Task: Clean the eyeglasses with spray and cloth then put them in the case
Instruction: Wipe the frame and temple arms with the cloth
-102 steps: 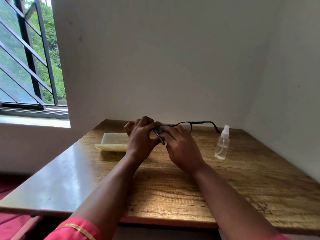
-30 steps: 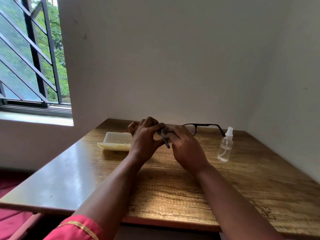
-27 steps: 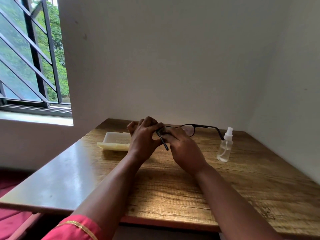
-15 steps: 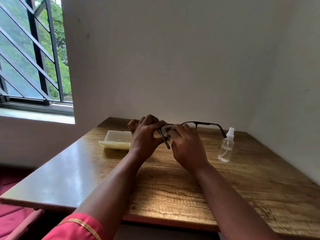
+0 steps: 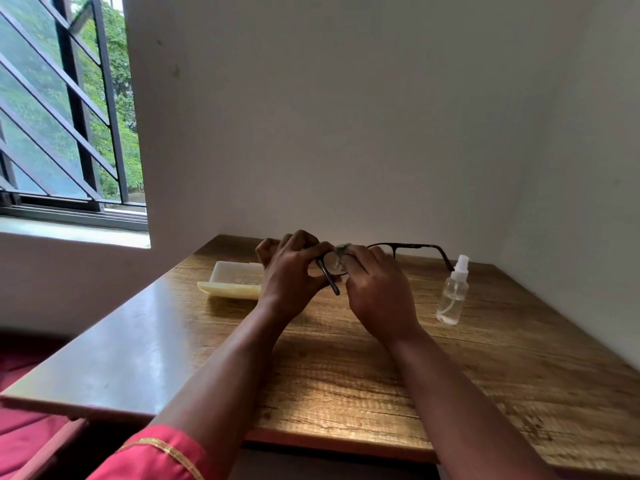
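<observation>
left hand [image 5: 289, 271] still pinching eyeglasses [image 5: 408, 247] frame, right hand [image 5: 375, 289] now rubbing cloth [image 5: 341, 250] higher on lens, spray bottle [image 5: 453, 294] unmoved right of hands

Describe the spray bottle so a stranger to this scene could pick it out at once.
Start at the wooden table in the corner of the room. Along its right side, near the side wall, the spray bottle stands upright, apart from the right hand. It is the only clear thing with a white nozzle; the pale case lies flat on the far left.
</observation>
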### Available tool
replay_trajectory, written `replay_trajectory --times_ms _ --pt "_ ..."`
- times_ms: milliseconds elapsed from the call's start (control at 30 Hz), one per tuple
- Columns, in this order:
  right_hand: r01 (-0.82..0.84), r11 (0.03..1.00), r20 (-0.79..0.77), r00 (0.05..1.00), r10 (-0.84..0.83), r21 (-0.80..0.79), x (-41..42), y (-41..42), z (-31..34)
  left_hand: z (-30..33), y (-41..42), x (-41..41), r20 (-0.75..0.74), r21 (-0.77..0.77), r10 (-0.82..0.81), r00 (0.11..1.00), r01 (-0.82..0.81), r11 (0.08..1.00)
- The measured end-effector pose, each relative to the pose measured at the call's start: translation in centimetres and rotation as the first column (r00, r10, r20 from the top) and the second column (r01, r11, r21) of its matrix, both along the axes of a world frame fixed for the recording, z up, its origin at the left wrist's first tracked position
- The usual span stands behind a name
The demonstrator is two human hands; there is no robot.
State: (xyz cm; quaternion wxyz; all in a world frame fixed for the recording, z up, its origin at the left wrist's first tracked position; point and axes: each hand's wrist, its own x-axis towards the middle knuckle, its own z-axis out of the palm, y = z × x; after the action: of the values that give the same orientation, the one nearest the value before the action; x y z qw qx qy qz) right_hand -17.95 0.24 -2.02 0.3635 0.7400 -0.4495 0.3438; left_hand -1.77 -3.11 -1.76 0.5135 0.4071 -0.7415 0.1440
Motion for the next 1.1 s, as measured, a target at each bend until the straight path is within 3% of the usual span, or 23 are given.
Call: replay_trajectory --times_ms 233,500,667,800,967,1100 --pt "0.157 0.988 0.156 0.976 -0.153 -0.012 -2.2 -0.3 0.3 -0.1 -1.0 0.8 -0.065 0.04 -0.016 0.998 0.018 0.999" --pt "-0.059 0.997 0.223 0.974 0.045 0.056 -1.7 0.3 0.1 -0.2 -0.9 0.6 -0.027 0.016 0.026 0.999 -0.026 1.0" --pt "0.076 0.997 0.283 0.957 -0.069 -0.015 -2.4 -0.4 0.1 -0.1 -0.6 0.3 -0.015 0.021 -0.01 1.0 0.01 1.0" --pt "0.105 0.993 0.299 0.947 -0.113 0.045 -2.5 -0.4 0.0 0.0 -0.8 0.8 -0.026 0.036 0.022 0.999 -0.021 0.999" --pt "-0.073 0.99 0.311 0.95 0.032 0.121 -2.2 -0.4 -0.1 -0.1 -0.8 0.6 -0.033 0.046 -0.003 0.999 0.004 0.999" --pt "-0.14 0.987 0.388 0.916 0.1 0.077 -2.4 -0.6 -0.2 -0.3 -0.7 0.3 0.008 0.029 -0.031 0.999 0.03 0.999"
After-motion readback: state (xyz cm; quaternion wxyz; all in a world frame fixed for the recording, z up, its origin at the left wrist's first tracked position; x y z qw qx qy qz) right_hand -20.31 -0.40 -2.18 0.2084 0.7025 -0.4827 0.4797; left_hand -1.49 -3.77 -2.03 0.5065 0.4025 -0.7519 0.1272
